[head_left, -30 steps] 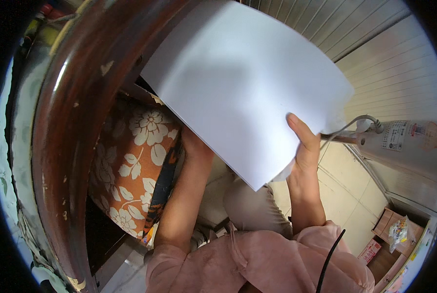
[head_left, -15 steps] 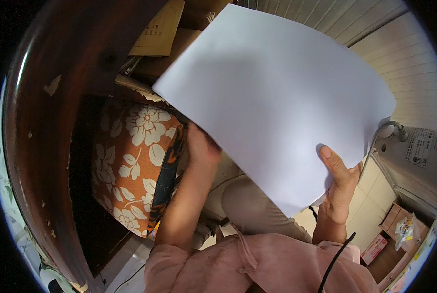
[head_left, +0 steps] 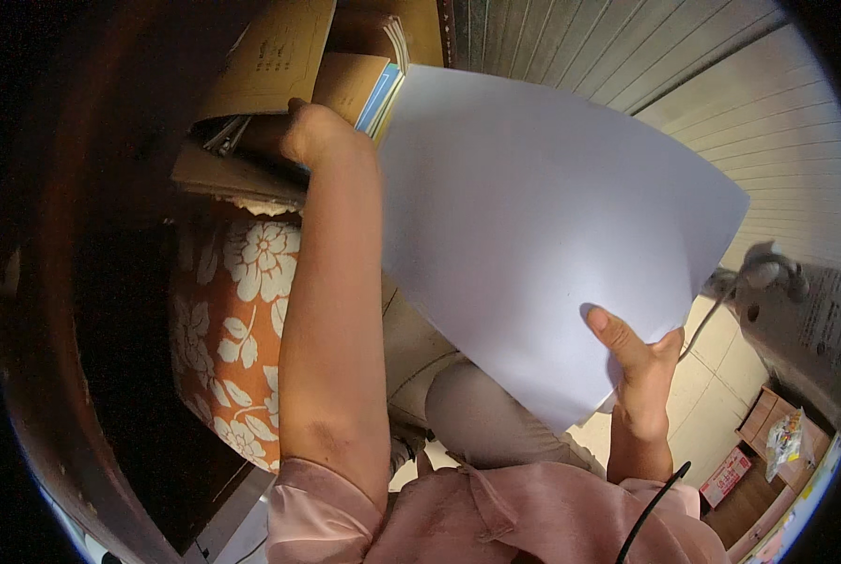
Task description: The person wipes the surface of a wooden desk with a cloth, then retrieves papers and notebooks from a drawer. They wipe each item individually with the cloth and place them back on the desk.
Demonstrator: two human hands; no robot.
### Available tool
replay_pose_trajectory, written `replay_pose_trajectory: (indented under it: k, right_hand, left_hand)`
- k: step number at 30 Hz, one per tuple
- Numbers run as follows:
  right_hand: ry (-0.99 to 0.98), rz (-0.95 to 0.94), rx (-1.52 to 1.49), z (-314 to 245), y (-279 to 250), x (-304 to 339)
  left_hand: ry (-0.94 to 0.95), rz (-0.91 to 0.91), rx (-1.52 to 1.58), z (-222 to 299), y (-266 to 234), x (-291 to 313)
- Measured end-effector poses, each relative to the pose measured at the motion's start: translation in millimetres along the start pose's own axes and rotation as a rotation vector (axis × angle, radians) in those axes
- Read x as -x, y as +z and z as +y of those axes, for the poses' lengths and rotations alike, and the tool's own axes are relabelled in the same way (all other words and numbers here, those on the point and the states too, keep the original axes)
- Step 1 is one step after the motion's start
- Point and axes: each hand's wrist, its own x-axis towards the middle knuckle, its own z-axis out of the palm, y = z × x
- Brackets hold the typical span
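The broad white paper (head_left: pixel 543 226) sat above the person's trousered leg (head_left: pixel 482 414) and called for steady support against sagging; the right hand's (head_left: pixel 641 362) grip was closed on its lower right edge, thumb (head_left: pixel 610 331) on top. By the tan folder (head_left: pixel 270 61) and slimmer booklets (head_left: pixel 369 94), the left hand's (head_left: pixel 325 133) grip could not be told; careful reaching suited their edges. The paper looked blank, smooth, gently bowed, its right corner pointed.

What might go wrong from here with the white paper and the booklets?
The white paper is held by the right hand alone, near its lower right edge, so it might sag or slip. The left hand is close beside the blue-edged booklet, so it could knock that askew.
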Motion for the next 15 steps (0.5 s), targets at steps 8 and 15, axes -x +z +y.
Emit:
replay_pose_trajectory:
  k: [8, 15]
  right_hand:
    - [0.010, -0.069, -0.048, 3, -4, -10]
    - [-0.015, -0.066, -0.004, 7, -1, -18]
  left_hand:
    - [0.053, 0.146, -0.003, -20, 14, -94]
    - [0.124, -0.071, 0.267, 14, 8, -53]
